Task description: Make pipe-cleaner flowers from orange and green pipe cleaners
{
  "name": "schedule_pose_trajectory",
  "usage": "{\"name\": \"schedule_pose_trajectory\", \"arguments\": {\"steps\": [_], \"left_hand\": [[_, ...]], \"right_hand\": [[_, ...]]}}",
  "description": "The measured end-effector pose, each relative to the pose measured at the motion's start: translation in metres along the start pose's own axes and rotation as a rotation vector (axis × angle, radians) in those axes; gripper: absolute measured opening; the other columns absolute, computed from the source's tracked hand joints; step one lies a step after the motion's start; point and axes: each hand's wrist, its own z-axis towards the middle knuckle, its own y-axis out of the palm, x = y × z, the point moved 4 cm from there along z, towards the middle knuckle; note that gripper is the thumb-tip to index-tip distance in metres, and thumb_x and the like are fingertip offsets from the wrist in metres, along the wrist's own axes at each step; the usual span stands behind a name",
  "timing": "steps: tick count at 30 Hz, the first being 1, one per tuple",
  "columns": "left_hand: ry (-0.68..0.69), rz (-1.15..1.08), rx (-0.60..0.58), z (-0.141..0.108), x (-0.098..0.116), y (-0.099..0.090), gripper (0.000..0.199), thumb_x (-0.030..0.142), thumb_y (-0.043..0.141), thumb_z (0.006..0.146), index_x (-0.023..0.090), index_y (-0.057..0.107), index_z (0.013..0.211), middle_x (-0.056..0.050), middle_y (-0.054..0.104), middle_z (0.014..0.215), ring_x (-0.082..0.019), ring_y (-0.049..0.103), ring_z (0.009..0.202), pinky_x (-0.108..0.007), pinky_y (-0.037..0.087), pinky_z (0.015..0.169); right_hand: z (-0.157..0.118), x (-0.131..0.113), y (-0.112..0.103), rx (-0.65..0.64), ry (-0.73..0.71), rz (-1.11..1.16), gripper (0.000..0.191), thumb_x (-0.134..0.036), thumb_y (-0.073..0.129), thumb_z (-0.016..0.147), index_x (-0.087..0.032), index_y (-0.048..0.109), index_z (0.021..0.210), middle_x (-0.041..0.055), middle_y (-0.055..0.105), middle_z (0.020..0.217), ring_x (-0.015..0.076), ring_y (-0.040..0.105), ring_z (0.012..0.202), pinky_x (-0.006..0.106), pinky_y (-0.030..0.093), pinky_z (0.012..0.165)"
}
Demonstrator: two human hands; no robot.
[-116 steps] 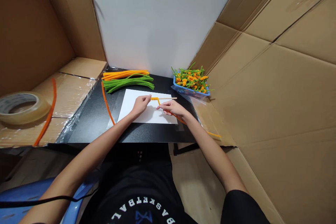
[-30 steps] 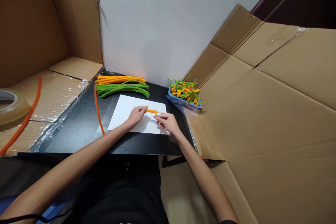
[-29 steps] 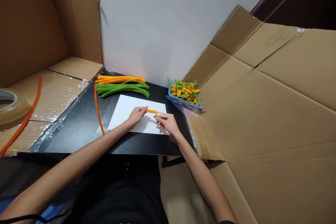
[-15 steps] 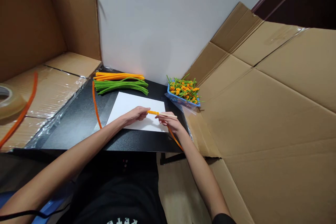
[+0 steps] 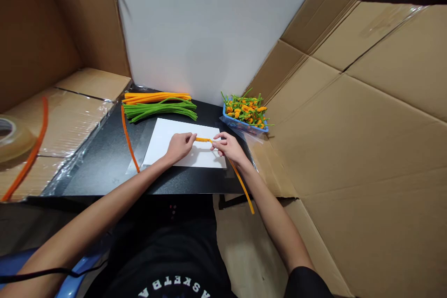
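My left hand (image 5: 180,146) is closed over the white sheet (image 5: 164,129), its thumb and finger pinching one end of an orange pipe cleaner (image 5: 201,139) wound into a tight coil. To its right, my right hand (image 5: 228,145) grips the unwound part of this pipe cleaner between thumb and fingers. A short bent length bridges the gap from the coil to my right fingertips. The loose tail hangs from below my right hand past the table's front edge. No stick shows in either hand now.
Orange pipe cleaners (image 5: 157,98) and green pipe cleaners (image 5: 160,111) lie bundled at the back left. A blue basket (image 5: 244,125) of small orange-and-green pieces stands back right. Cardboard walls (image 5: 366,125) flank the black table (image 5: 101,163). A tape roll (image 5: 17,142) sits left.
The light wooden stick seen in my right hand is out of sight. My right hand has turned, its fingers more spread, and the pipe cleaner's tail hangs lower. The view has shifted slightly.
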Motion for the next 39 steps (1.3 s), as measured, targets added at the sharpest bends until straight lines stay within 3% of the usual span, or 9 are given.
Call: {"name": "schedule_pose_trajectory", "arguments": {"steps": [4, 11, 18, 21, 26, 29, 31, 34, 39], "left_hand": [[-0.108, -0.265, 0.060, 0.003, -0.012, 0.003, 0.047, 0.051, 0.042, 0.091, 0.020, 0.034, 0.057, 0.004, 0.030, 0.055, -0.011, 0.030, 0.054, -0.027, 0.022, 0.056], [-0.385, -0.718, -0.095, 0.001, -0.021, 0.026, 0.043, 0.053, 0.049, 0.086, 0.021, 0.037, 0.060, 0.008, 0.026, 0.049, -0.007, 0.019, 0.045, -0.026, 0.015, 0.048], [-0.402, -0.865, -0.342, -0.001, -0.006, 0.024, 0.050, 0.058, 0.065, 0.076, 0.022, 0.035, 0.059, 0.010, 0.023, 0.053, -0.004, 0.015, 0.044, -0.024, 0.010, 0.045], [-0.375, -0.896, -0.466, -0.004, -0.001, 0.025, 0.054, 0.060, 0.066, 0.074, 0.023, 0.031, 0.059, 0.010, 0.019, 0.055, -0.004, 0.013, 0.046, -0.025, 0.008, 0.046], [-0.231, -0.692, -0.668, -0.009, 0.007, 0.022, 0.054, 0.064, 0.061, 0.078, 0.021, 0.036, 0.057, 0.007, 0.024, 0.052, -0.007, 0.016, 0.048, -0.026, 0.010, 0.049], [-0.052, -0.403, -0.664, -0.009, 0.011, 0.019, 0.053, 0.060, 0.056, 0.083, 0.019, 0.039, 0.054, 0.004, 0.030, 0.051, -0.009, 0.022, 0.051, -0.027, 0.015, 0.052], [0.058, -0.236, -0.588, -0.007, 0.013, 0.016, 0.049, 0.055, 0.052, 0.085, 0.018, 0.043, 0.053, 0.003, 0.034, 0.051, -0.011, 0.027, 0.052, -0.027, 0.018, 0.054], [0.159, -0.040, -0.440, -0.006, 0.015, 0.012, 0.047, 0.047, 0.046, 0.091, 0.018, 0.050, 0.054, 0.001, 0.040, 0.050, -0.012, 0.032, 0.051, -0.029, 0.020, 0.057], [0.210, 0.177, -0.247, -0.007, 0.012, 0.007, 0.046, 0.045, 0.040, 0.096, 0.019, 0.060, 0.063, -0.003, 0.052, 0.056, -0.016, 0.040, 0.053, -0.030, 0.020, 0.058]], "right_hand": [[-0.001, 0.022, 0.015, 0.061, -0.005, 0.017, 0.039, -0.047, 0.080, 0.063, -0.016, 0.063, 0.080, 0.0064, 0.074, 0.070, 0.0072, 0.050, 0.042, 0.020, 0.036, 0.044], [0.000, 0.043, 0.015, 0.276, -0.063, -0.096, 0.037, -0.050, 0.077, 0.066, -0.014, 0.074, 0.074, 0.0083, 0.073, 0.072, 0.0100, 0.053, 0.047, 0.024, 0.041, 0.047], [0.001, 0.051, 0.018, 0.219, 0.035, 0.100, 0.049, -0.051, 0.085, 0.054, -0.011, 0.075, 0.080, 0.0076, 0.071, 0.069, 0.0066, 0.043, 0.047, 0.022, 0.031, 0.043], [0.000, 0.048, 0.013, 0.094, 0.039, 0.153, 0.048, -0.052, 0.086, 0.055, -0.012, 0.074, 0.079, 0.0050, 0.069, 0.069, 0.0042, 0.038, 0.047, 0.021, 0.025, 0.043], [-0.005, 0.037, -0.011, -0.235, 0.131, 0.002, 0.040, -0.047, 0.086, 0.057, -0.012, 0.072, 0.070, -0.0013, 0.061, 0.055, 0.0043, 0.039, 0.045, 0.020, 0.024, 0.045], [-0.008, 0.027, -0.027, -0.337, 0.187, -0.145, 0.038, -0.043, 0.086, 0.056, -0.012, 0.075, 0.073, -0.0011, 0.062, 0.054, 0.0071, 0.046, 0.048, 0.021, 0.030, 0.048], [-0.008, 0.020, -0.033, -0.319, 0.201, -0.213, 0.036, -0.042, 0.085, 0.058, -0.011, 0.076, 0.074, -0.0010, 0.061, 0.053, 0.0072, 0.045, 0.048, 0.022, 0.029, 0.048], [-0.006, 0.010, -0.035, -0.184, 0.130, -0.307, 0.029, -0.039, 0.081, 0.062, -0.012, 0.076, 0.070, 0.0005, 0.061, 0.053, 0.0085, 0.046, 0.050, 0.023, 0.031, 0.049], [-0.004, 0.003, -0.021, 0.021, -0.010, -0.371, 0.021, -0.033, 0.075, 0.068, -0.012, 0.077, 0.071, 0.0032, 0.064, 0.058, 0.0105, 0.050, 0.054, 0.023, 0.035, 0.052]]}}
